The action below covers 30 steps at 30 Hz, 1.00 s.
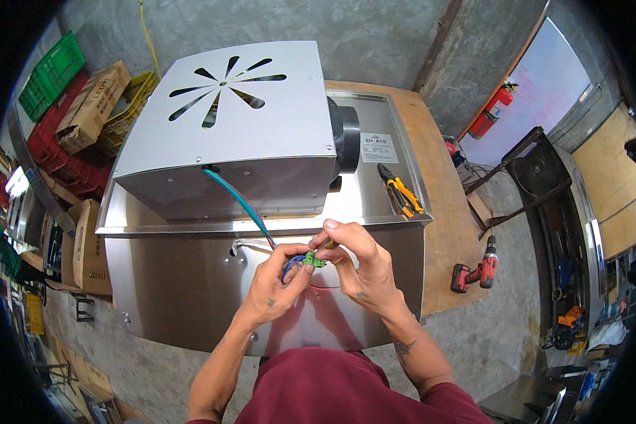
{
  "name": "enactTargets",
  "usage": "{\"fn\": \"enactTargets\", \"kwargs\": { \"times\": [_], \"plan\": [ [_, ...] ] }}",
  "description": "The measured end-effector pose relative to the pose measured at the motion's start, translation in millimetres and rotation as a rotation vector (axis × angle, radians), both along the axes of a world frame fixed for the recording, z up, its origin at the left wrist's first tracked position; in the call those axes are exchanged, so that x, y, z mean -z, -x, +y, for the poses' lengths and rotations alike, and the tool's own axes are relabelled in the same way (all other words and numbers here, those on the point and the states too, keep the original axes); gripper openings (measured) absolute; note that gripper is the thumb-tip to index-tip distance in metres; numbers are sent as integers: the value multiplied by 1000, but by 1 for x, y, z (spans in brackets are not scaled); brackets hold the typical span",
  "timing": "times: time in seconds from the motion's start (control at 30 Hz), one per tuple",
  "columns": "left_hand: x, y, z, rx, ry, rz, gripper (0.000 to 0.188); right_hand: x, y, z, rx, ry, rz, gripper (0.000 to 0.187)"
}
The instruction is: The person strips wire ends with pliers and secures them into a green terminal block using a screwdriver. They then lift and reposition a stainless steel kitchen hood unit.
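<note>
In front of a metal range hood (191, 283), my left hand (281, 281) pinches a green terminal connector (314, 260) with blue wire looped beside it. My right hand (362, 272) closes its fingertips over a slim yellowish tool (329, 244) at the connector; most of the tool is hidden, and I cannot make out its kind. A teal-sleeved cable (240, 200) runs from the white fan housing (268, 134) down to my left hand. Below the connector, a thin red wire (325, 287) sticks out. White wires (251, 244) emerge from the hood's front panel.
Yellow-handled pliers (403, 196) lie on the hood, right of the black round duct outlet (348, 140). A red cordless drill (479, 272) rests on the wooden tabletop (438, 212). Crates (52, 74) and cardboard boxes (92, 106) are stacked at left; a metal-framed chair (519, 177) stands at right.
</note>
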<state>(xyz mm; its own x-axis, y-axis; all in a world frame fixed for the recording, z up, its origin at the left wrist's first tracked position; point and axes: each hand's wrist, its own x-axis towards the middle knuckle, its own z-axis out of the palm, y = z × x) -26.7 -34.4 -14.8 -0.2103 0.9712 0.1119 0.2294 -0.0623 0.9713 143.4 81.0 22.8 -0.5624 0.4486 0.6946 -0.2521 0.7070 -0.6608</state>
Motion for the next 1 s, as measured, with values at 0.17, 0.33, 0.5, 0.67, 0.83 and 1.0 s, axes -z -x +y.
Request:
{"fn": "enactTargets", "kwargs": {
  "times": [0.17,0.33,0.5,0.67,0.83,1.0],
  "plan": [
    [2,1,-2,10,7,-25,33,1,-1,-1,-40,51,10,76],
    [4,0,0,14,-18,-32,33,0,-2,-2,-13,-25,4,72],
    [2,-1,-1,0,7,-67,33,-2,1,-4,-28,54,40,76],
    [0,-2,-1,-1,3,-40,33,0,-4,-1,-12,-4,2,73],
    [-4,-1,-1,9,22,-12,33,0,-1,0,21,-20,6,73],
    [3,-2,1,-5,-22,-22,32,5,-1,-2,-62,93,45,75]
  ]
}}
